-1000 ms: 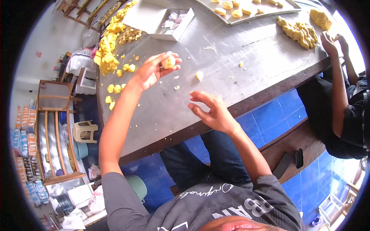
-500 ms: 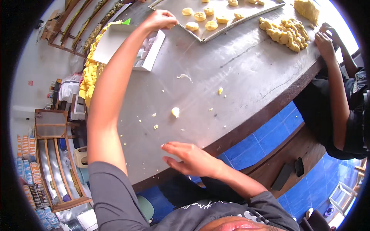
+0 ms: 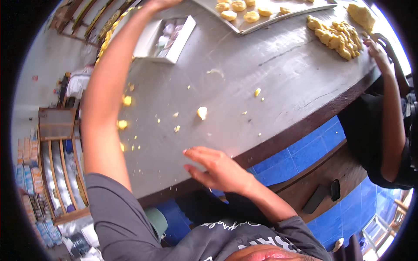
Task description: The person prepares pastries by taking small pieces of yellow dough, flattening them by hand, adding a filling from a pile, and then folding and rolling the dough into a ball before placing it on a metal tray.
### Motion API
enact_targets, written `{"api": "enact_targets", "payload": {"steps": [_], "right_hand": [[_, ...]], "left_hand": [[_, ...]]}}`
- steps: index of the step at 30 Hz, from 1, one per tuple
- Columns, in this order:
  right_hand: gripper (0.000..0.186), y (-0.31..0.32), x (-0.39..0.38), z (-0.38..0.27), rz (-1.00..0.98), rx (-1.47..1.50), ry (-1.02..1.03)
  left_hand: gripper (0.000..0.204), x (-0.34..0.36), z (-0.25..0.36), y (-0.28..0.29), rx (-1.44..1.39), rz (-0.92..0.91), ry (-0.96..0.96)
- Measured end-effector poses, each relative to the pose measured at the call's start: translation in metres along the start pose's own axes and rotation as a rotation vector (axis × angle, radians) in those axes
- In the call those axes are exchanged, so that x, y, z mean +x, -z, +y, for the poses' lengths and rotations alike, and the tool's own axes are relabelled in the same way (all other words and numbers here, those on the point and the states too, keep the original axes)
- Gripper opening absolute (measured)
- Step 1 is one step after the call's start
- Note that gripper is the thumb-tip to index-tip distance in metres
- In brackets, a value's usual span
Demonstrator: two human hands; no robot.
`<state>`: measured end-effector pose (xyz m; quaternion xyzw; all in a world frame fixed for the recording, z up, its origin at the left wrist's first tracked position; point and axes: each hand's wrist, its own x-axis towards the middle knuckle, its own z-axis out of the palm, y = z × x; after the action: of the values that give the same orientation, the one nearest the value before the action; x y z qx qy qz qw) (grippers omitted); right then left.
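My left arm stretches across the table to the far side, and my left hand [image 3: 163, 3] is cut off by the top edge, so its fingers are hidden. It is nearest the white box [image 3: 185, 39], which holds small wrapped-looking items. My right hand [image 3: 220, 169] hovers over the table's near edge with fingers stretched out, holding nothing. Ahead of it, a pale yellow lump [image 3: 202, 113] lies on the metal tabletop [image 3: 235, 87] among scattered crumbs. Several brighter yellow pieces [image 3: 126, 100] lie beside my left forearm.
A metal tray [image 3: 287, 16] with round dough pieces [image 3: 251, 16] sits at the far side. Right of it are a knobbly dough mass [image 3: 335, 37] and a smoother dough block [image 3: 361, 17], near a co-worker's hands [image 3: 379, 50]. A wooden bench [image 3: 313, 182] stands below right.
My left hand has moved farther away, mostly past the top edge. Yellow pieces now show on the table beside my left forearm. The view has shifted slightly; my right hand stays nearly still.
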<state>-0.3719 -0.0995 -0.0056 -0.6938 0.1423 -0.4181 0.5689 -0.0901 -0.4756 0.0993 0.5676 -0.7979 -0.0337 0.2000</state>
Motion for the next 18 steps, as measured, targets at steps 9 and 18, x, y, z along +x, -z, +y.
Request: {"api": "enact_targets", "payload": {"steps": [9,18], "right_hand": [[0.028,-0.007,0.000,-0.004,0.098,-0.208,-0.105],[0.029,-0.013,-0.001,0.006,0.126,-0.270,-0.153]], "left_hand": [[0.031,-0.292,0.061,0.134,0.652,-0.045,-0.111],[0.043,-0.475,0.023,0.113,0.137,0.009,0.604]]}}
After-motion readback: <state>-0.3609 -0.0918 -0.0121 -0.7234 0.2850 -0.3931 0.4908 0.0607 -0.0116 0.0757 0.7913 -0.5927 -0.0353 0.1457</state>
